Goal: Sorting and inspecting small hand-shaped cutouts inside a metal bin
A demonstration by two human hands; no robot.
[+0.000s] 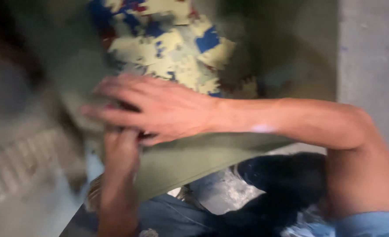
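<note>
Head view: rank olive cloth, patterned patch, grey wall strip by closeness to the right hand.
From the right hand:
1. Olive cloth: touching it, under the palm and fingers.
2. Patterned patch of yellow, blue and red: just above the hand, apart from it.
3. Grey wall strip: far right edge, beyond the forearm.
The left hand also meets the cloth from below.

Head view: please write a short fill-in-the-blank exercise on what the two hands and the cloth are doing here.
1. The right hand lies flat with its fingers ____ on the olive-green cloth.
2. The left hand comes up from ____ the right hand and meets the same cloth.
3. Above the hands lies a patterned fabric in pale yellow, red and ____.

Missing words: spread; below; blue
</note>
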